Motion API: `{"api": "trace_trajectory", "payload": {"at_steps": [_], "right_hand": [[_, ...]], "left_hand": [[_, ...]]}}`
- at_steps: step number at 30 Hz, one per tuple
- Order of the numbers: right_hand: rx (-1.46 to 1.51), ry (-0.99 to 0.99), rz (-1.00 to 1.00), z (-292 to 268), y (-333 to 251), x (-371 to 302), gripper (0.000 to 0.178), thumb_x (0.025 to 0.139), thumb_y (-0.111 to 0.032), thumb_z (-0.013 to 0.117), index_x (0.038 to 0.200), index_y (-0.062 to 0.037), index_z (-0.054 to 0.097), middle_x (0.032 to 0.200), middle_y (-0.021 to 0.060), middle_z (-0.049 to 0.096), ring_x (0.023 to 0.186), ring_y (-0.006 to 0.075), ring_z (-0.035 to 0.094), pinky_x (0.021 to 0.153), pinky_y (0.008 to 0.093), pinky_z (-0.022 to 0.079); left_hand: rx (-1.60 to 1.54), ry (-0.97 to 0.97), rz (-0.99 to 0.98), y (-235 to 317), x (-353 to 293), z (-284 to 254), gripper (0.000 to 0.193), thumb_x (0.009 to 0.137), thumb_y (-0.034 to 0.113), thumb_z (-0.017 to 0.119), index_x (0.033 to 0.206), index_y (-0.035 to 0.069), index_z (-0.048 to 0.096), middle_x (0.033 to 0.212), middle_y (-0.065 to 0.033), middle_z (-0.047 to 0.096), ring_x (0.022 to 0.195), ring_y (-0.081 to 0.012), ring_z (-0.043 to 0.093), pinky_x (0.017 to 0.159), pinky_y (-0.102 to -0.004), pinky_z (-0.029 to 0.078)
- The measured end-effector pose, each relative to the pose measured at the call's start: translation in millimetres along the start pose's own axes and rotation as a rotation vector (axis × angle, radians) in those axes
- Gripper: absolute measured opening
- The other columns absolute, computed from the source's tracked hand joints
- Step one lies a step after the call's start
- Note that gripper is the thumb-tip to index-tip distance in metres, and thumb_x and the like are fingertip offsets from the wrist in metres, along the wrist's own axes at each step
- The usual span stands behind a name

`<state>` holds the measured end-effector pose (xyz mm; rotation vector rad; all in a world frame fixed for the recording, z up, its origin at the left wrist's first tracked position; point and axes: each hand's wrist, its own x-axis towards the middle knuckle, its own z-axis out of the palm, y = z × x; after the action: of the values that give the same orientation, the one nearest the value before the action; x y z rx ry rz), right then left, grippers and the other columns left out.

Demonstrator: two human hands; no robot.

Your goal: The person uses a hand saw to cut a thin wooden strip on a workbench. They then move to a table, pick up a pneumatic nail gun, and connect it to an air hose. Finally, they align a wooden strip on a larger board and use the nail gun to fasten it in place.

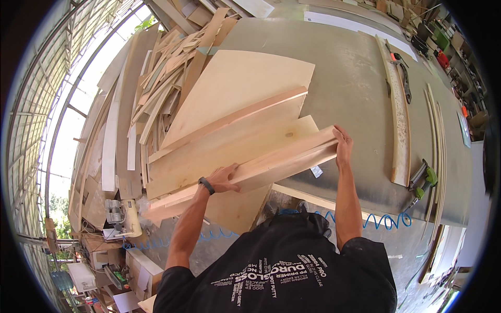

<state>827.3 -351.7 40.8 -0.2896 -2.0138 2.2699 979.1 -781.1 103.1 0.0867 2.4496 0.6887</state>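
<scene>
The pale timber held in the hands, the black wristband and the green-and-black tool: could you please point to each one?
Pale timber (287,166): head view, on its long side face.
Black wristband (206,185): head view, on the band.
Green-and-black tool (431,177): head view, on its green body.

Black T-shirt (276,261) with short, loose sleeves — pale block lettering (261,279) printed across it, some lines upright, others turned sideways. Around the left wrist sits a dark, smooth wristband (206,185) — narrow and rounded.
</scene>
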Motion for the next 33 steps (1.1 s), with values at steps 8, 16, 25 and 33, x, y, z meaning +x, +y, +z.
{"api": "trace_trajectory", "payload": {"at_steps": [8, 16, 25, 33], "right_hand": [[-0.412, -0.098, -0.044, 14.2, 9.0, -66.6, 0.066, 0.091, -0.047, 0.071, 0.123, 0.0101, 0.064, 0.107, 0.0227, 0.072, 0.101, 0.0234, 0.068, 0.093, 0.0339, 0.05], [-0.634, -0.105, 0.139, 43.8, 24.3, -82.8, 0.058, 0.088, -0.057, 0.068, 0.104, -0.0018, 0.075, 0.089, 0.0157, 0.073, 0.085, 0.0266, 0.069, 0.082, 0.0384, 0.051], [-0.644, -0.011, 0.159, 69.1, 47.9, -77.2, 0.052, 0.084, -0.052, 0.075, 0.086, -0.0004, 0.076, 0.072, 0.0049, 0.068, 0.069, 0.0146, 0.058, 0.069, 0.0349, 0.048], [-0.89, 0.012, 0.177, 105.0, 16.8, -77.1, 0.047, 0.082, -0.051, 0.077, 0.09, -0.0044, 0.078, 0.075, 0.0076, 0.072, 0.069, 0.0178, 0.063, 0.068, 0.0372, 0.049]], "left_hand": [[-0.477, -0.406, -0.099, -44.7, -42.1, 29.0, 0.093, 0.066, 0.048, 0.086, 0.14, 0.004, 0.051, 0.128, -0.0208, 0.061, 0.118, -0.0309, 0.058, 0.1, -0.0395, 0.046], [-0.438, -0.228, -0.206, -79.3, -67.3, 30.0, 0.078, 0.086, 0.068, 0.063, 0.131, 0.005, 0.054, 0.123, -0.0185, 0.062, 0.115, -0.0287, 0.059, 0.098, -0.0418, 0.045], [-0.137, 0.169, 0.015, -118.9, -72.1, 47.6, 0.048, 0.101, 0.044, 0.051, 0.123, 0.003, 0.06, 0.112, -0.019, 0.06, 0.109, -0.0371, 0.056, 0.097, -0.0442, 0.043], [-0.17, 0.229, -0.02, -104.3, -78.3, 33.7, 0.044, 0.099, 0.041, 0.055, 0.107, 0.0, 0.07, 0.098, -0.022, 0.067, 0.107, -0.0364, 0.06, 0.094, -0.0455, 0.045]]}}
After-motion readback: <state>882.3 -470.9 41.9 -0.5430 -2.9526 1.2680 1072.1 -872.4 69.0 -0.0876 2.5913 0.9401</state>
